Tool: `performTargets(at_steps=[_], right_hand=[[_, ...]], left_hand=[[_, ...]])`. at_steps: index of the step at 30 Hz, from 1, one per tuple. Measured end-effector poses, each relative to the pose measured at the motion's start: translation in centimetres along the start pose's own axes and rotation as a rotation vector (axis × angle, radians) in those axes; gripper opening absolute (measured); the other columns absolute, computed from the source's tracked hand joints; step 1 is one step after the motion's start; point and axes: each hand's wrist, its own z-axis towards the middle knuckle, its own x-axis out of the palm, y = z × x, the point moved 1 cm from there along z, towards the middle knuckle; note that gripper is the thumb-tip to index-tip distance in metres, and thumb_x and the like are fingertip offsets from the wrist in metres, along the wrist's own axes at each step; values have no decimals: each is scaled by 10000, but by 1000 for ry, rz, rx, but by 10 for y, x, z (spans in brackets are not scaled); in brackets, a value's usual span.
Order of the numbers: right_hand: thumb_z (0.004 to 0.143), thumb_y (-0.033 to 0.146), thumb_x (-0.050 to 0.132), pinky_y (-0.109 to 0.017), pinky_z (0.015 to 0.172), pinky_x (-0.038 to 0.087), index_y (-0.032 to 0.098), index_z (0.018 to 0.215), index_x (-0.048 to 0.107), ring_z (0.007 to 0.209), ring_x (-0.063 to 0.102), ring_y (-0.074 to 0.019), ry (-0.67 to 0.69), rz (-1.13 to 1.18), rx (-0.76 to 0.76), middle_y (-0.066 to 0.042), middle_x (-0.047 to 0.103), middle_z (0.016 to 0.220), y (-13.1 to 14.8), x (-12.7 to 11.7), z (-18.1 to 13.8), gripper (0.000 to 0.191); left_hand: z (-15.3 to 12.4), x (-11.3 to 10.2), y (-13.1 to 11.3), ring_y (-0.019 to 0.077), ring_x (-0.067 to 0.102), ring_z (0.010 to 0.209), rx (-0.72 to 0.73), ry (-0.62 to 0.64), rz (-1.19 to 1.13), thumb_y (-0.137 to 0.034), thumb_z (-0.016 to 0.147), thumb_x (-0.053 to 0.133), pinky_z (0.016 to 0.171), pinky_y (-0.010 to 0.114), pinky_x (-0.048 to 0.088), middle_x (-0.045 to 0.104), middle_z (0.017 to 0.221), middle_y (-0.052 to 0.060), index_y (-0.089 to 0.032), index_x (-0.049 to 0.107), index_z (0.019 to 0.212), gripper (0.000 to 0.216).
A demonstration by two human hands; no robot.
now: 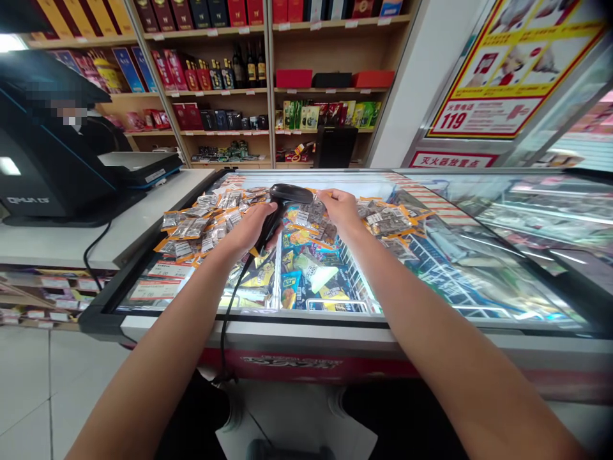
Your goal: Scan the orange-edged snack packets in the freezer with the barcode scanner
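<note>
My left hand (258, 227) is wrapped round the handle of a black barcode scanner (291, 193), whose head points to the right. A cable (228, 306) hangs from its handle over the front edge of the freezer. With pinched fingers, my right hand (340, 207) holds a small clear snack packet (311, 216) with orange edges by its upper right side, just under the scanner's head. On the glass, a pile of similar packets (205, 223) lies to the left of the scanner. A second pile (390, 220) lies beyond my right wrist.
Beneath the glass lid of the chest freezer (306, 326), frozen goods (311, 275) sit in wire baskets. A checkout terminal (52, 147) stands on the counter (100, 243) at left. Stocked shelves (211, 96) line the back, and a fire notice (502, 70) hangs at right.
</note>
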Motion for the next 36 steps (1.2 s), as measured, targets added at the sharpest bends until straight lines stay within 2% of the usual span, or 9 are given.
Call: performTargets(at_steps=[3, 6, 11, 15, 18, 19, 26, 32, 36], right_hand=[[914, 365, 687, -318, 660, 461, 187, 860, 710, 636, 545, -183, -29, -222, -84, -6, 595, 691, -5, -10, 6, 187], [905, 315, 715, -417, 873, 511, 163, 1118, 719, 916, 667, -289, -149, -550, -148, -105, 715, 933, -8, -25, 8, 262], [921, 371, 764, -592, 1087, 404, 135, 1354, 646, 1393, 465, -431, -242, -820, -374, -260, 557, 1462, 5, -22, -8, 507], [1008, 357, 656, -449, 968, 504, 197, 1113, 747, 1104, 663, -320, 206, -582, -405, -150, 737, 1130, 25, 29, -43, 212], [1016, 501, 635, -412, 847, 529, 208, 889, 750, 935, 697, -296, 638, -528, -221, -135, 767, 1019, 30, 76, -77, 339], [982, 543, 674, -424, 873, 521, 210, 903, 749, 987, 691, -315, 673, -567, -223, -141, 765, 1067, 29, 90, -86, 350], [888, 634, 751, -552, 1010, 440, 215, 881, 741, 1272, 569, -449, 543, -779, -246, -183, 708, 1237, 19, 127, -106, 419], [873, 439, 827, -348, 771, 505, 202, 860, 702, 878, 710, -265, 673, -251, 81, -85, 766, 899, 29, 91, -81, 269], [898, 343, 804, -303, 730, 497, 205, 894, 682, 720, 681, -177, 546, 80, 252, -30, 726, 837, 35, 55, -58, 185]], left_hand=[[3, -2, -1, 116, 467, 372, 23, -111, -106, -505, 929, 514, 373, 240, 331, 567, 594, -15, -209, 539, 878, 302], [7, -9, -3, 108, 457, 367, 71, -261, -235, -521, 961, 501, 381, 236, 344, 564, 597, -30, -209, 546, 908, 320], [10, -27, -7, 90, 458, 370, 122, -511, -298, -531, 1007, 484, 390, 229, 347, 555, 592, -42, -217, 529, 849, 354], [11, -33, -6, 97, 478, 389, 150, -601, -286, -557, 1001, 524, 398, 239, 349, 557, 607, -40, -228, 503, 805, 383], [11, -32, -5, 99, 478, 407, 164, -619, -288, -539, 1007, 531, 409, 239, 361, 550, 612, -34, -227, 508, 793, 380], [11, -31, -5, 98, 478, 411, 160, -616, -289, -532, 1013, 523, 410, 238, 362, 548, 612, -32, -225, 507, 789, 380], [8, -25, -10, 108, 472, 409, 178, -589, -257, -465, 1047, 456, 418, 231, 363, 525, 576, -27, -216, 527, 803, 356], [8, -26, -9, 110, 466, 381, 147, -599, -278, -451, 1035, 491, 397, 237, 339, 527, 566, -38, -214, 538, 818, 324], [8, -24, -9, 100, 472, 374, 123, -490, -316, -460, 1034, 457, 395, 233, 360, 555, 593, -31, -213, 531, 823, 333]])
